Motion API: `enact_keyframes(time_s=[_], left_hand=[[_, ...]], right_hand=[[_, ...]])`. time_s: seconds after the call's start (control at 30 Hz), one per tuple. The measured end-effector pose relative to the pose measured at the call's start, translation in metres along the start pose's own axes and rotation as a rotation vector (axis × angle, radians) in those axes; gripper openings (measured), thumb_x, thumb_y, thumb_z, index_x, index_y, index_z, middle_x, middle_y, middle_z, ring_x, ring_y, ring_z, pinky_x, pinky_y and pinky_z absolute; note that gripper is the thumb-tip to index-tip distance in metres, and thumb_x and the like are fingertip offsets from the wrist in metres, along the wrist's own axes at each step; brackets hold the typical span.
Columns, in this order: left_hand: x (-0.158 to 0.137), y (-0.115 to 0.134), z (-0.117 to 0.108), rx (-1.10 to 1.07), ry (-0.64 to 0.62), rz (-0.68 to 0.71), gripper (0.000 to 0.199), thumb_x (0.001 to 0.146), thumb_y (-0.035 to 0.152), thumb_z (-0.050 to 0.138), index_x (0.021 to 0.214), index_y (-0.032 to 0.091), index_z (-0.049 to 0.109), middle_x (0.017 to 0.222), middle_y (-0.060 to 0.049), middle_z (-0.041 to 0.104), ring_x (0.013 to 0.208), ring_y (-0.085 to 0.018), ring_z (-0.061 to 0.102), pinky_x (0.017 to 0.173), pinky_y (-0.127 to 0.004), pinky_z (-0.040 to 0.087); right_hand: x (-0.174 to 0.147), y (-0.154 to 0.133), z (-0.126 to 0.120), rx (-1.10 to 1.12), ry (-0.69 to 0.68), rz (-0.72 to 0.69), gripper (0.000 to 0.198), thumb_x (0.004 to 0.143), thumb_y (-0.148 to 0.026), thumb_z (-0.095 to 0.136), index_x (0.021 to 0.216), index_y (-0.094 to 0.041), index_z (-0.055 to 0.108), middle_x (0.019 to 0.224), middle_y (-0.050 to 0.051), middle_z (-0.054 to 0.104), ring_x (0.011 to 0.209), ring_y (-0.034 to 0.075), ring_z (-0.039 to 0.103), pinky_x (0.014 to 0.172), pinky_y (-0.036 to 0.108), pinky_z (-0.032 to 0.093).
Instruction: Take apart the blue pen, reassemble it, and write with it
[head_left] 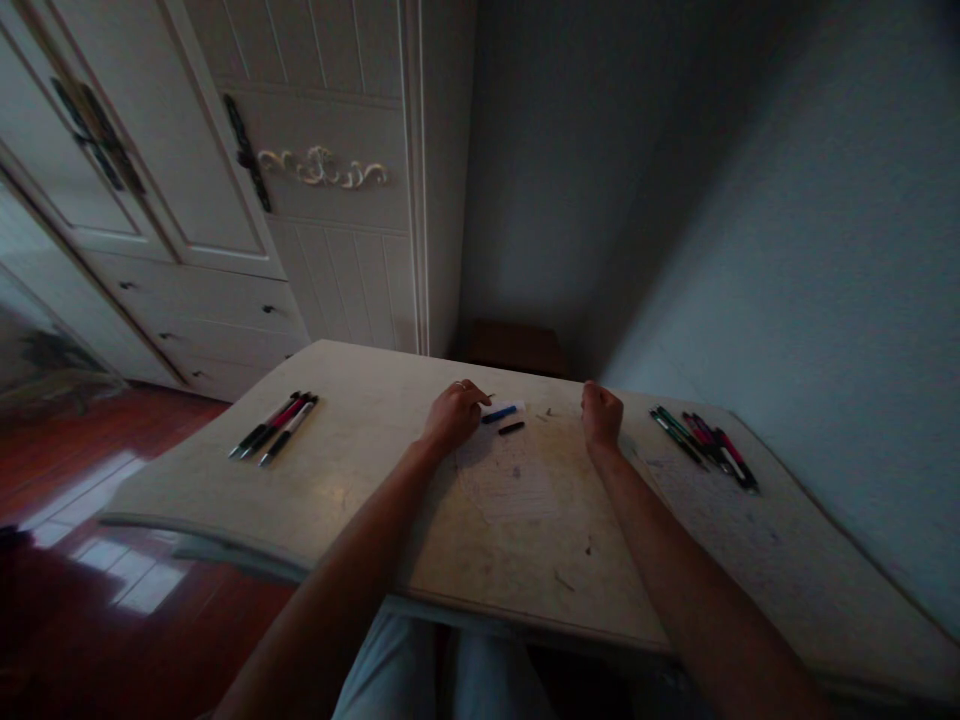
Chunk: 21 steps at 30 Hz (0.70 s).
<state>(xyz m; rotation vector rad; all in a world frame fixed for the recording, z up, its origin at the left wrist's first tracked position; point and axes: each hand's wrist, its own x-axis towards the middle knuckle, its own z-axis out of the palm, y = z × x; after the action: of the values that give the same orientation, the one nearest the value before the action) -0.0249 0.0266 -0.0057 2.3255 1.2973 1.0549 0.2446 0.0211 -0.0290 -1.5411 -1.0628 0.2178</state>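
Note:
My left hand rests on the table with its fingers curled together. A small thin tip shows by its fingertips, too small to name. Just right of those fingers lies a blue pen piece, with a short black piece beside it. My right hand is closed in a fist on the table, farther right; whatever it may hold is hidden. Small bits lie between the two hands. Nearer me is a faint, scribbled sheet or patch.
Several pens lie side by side at the left of the worn table. More pens are heaped at the right, near the wall. A white wardrobe stands behind the table, with a brown box-like thing beyond the far edge.

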Motion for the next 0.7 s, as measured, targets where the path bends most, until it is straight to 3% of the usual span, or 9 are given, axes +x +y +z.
enact_keyframes(time_s=[0.13, 0.33, 0.57, 0.7], left_hand=[[-0.002, -0.001, 0.001, 0.144, -0.119, 0.044, 0.038, 0.076, 0.006, 0.050, 0.103, 0.019, 0.075, 0.109, -0.008, 0.066, 0.102, -0.021, 0.057, 0.097, -0.034, 0.044], [-0.001, -0.002, -0.001, 0.223, -0.208, 0.040, 0.026, 0.086, 0.017, 0.054, 0.097, 0.024, 0.076, 0.105, -0.007, 0.067, 0.101, -0.021, 0.056, 0.095, -0.035, 0.043], [0.001, -0.004, 0.002, 0.197, -0.173, 0.000, 0.023, 0.088, 0.014, 0.050, 0.090, 0.018, 0.073, 0.098, -0.009, 0.068, 0.096, -0.020, 0.057, 0.090, -0.032, 0.044], [0.004, -0.008, -0.002, 0.157, -0.044, -0.051, 0.022, 0.091, 0.016, 0.049, 0.092, 0.018, 0.070, 0.094, -0.008, 0.069, 0.094, -0.020, 0.059, 0.088, -0.031, 0.044]], right_hand=[[-0.002, -0.005, 0.001, 0.013, 0.054, 0.023, 0.036, 0.079, -0.047, 0.043, 0.054, -0.022, 0.037, 0.049, -0.003, 0.033, 0.053, 0.013, 0.033, 0.052, 0.028, 0.025], [-0.002, -0.009, 0.000, 0.017, 0.023, 0.022, 0.035, 0.079, -0.044, 0.044, 0.052, -0.021, 0.040, 0.047, -0.003, 0.034, 0.051, 0.013, 0.036, 0.053, 0.028, 0.026], [-0.003, -0.012, -0.002, 0.010, 0.003, 0.033, 0.034, 0.079, -0.041, 0.045, 0.050, -0.022, 0.041, 0.045, -0.003, 0.037, 0.050, 0.013, 0.037, 0.052, 0.028, 0.027], [-0.004, -0.015, -0.002, 0.009, 0.011, 0.041, 0.034, 0.078, -0.039, 0.046, 0.050, -0.022, 0.041, 0.044, -0.003, 0.037, 0.049, 0.013, 0.037, 0.052, 0.028, 0.028]])
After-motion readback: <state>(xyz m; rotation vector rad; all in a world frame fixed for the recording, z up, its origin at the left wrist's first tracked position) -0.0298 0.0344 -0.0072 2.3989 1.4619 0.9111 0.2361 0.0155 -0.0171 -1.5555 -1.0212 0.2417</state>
